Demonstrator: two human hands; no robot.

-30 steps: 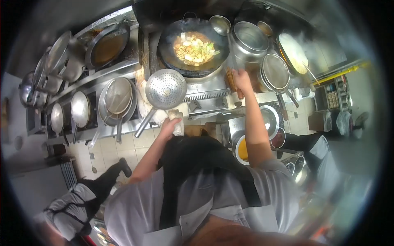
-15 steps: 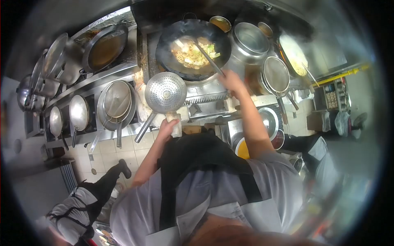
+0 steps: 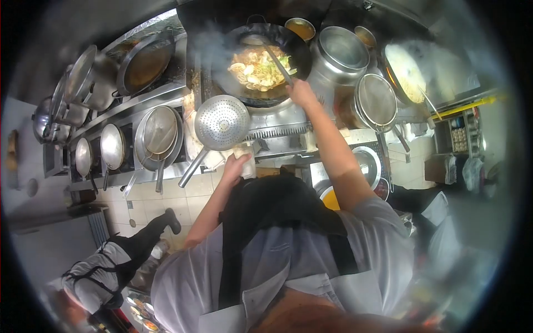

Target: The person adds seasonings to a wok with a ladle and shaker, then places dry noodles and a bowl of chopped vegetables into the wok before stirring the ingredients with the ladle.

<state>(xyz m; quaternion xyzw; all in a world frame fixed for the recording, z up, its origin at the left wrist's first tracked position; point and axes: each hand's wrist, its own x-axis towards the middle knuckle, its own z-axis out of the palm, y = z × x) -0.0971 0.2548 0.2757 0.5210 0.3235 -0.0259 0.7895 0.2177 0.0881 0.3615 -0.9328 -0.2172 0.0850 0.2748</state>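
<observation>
My right hand (image 3: 303,93) is closed round the handle of a long metal ladle (image 3: 280,65), whose head dips into a large black wok (image 3: 300,50). Noodles with cabbage and other pieces (image 3: 258,69) lie in the wok, and smoke or steam rises at its left. Lower down, my left hand (image 3: 236,166) grips a folded white cloth (image 3: 245,162) near the stove's front edge. A perforated strainer (image 3: 222,122) rests just above that hand, its handle pointing down and left. The left fingertips are partly hidden by the cloth.
Left of the wok stand several pans and strainers (image 3: 160,130) and an oil-filled wok (image 3: 145,64). To the right are a metal pot (image 3: 343,49), a mesh strainer (image 3: 377,100) and a steaming pan (image 3: 408,72). A co-worker (image 3: 105,272) is at lower left.
The noodles have shifted and bunched toward the wok's left side. My right hand with the ladle has moved slightly up and left. More smoke shows at the wok's left.
</observation>
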